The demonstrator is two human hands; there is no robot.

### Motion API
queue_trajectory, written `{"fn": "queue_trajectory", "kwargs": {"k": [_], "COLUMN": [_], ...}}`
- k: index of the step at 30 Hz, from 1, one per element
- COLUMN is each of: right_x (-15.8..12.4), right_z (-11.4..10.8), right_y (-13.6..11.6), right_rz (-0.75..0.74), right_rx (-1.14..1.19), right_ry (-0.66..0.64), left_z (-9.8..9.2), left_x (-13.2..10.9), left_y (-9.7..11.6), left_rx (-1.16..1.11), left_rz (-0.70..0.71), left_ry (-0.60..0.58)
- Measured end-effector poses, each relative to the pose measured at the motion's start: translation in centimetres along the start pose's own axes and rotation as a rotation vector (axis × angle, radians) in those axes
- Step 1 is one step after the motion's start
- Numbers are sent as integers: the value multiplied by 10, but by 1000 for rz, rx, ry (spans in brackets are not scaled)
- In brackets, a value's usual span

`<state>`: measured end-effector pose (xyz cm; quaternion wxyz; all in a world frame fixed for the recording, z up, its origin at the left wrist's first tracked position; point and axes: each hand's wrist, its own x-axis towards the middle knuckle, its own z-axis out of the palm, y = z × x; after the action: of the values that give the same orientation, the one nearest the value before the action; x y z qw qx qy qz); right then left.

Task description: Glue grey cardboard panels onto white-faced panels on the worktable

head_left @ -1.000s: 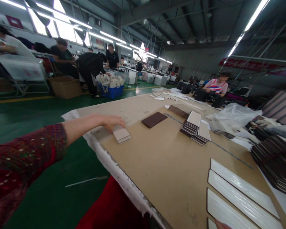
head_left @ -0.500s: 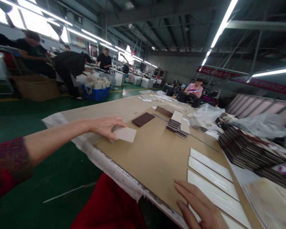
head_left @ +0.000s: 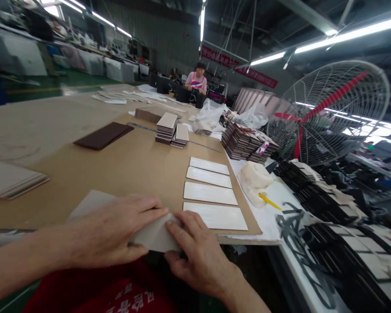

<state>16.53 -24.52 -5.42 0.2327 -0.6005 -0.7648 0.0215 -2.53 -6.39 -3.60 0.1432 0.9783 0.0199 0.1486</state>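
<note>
A pale grey-beige card (head_left: 154, 234) is held at the table's near edge. My left hand (head_left: 117, 230) grips its left part, thumb below and fingers on top. Its right end is pinched between the thumb and fingers of my right hand (head_left: 198, 250). More pale card (head_left: 93, 202) shows beyond my left hand; I cannot tell whether it is the same piece. Several white, dark-edged strips (head_left: 211, 193) lie in a row just beyond my right hand. A pile of pale cards (head_left: 9, 178) lies at the left, and a dark brown panel (head_left: 104, 135) farther back.
Small stacks of pale-topped pieces (head_left: 166, 127) stand mid-table. A yellow-handled tool (head_left: 270, 201) rests by a cream container (head_left: 254, 180) at the right. Past them are piled dark panels (head_left: 244, 143) and a large fan (head_left: 329, 108). Another person (head_left: 196, 81) sits at the far end.
My left hand has brought a pale card from the left of the table to the near edge. My right hand has come off the white strips and grips the card. The view has turned right.
</note>
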Motion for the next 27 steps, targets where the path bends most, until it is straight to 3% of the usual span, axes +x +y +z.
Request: {"fn": "queue_trajectory", "kwargs": {"k": [3, 6, 8, 11, 15, 27], "right_x": [-37, -88, -119, -148, -153, -130], "right_z": [-19, -44, -57, -64, -57, -58], "right_y": [32, 65, 81, 90, 87, 74], "right_rz": [126, 406, 559, 664, 648, 553], "right_rx": [-31, -46, 59, 236, 250, 174], "right_ry": [212, 449, 561, 679, 665, 561], "left_z": [3, 20, 42, 77, 99, 101], "left_x": [33, 54, 62, 69, 76, 76], "left_y": [4, 1, -3, -4, 1, 3], "left_rx": [57, 52, 27, 0, 13, -59], "left_rz": [55, -81, -140, -115, -133, -178], "left_ry": [70, 241, 201, 15, -41, -41]}}
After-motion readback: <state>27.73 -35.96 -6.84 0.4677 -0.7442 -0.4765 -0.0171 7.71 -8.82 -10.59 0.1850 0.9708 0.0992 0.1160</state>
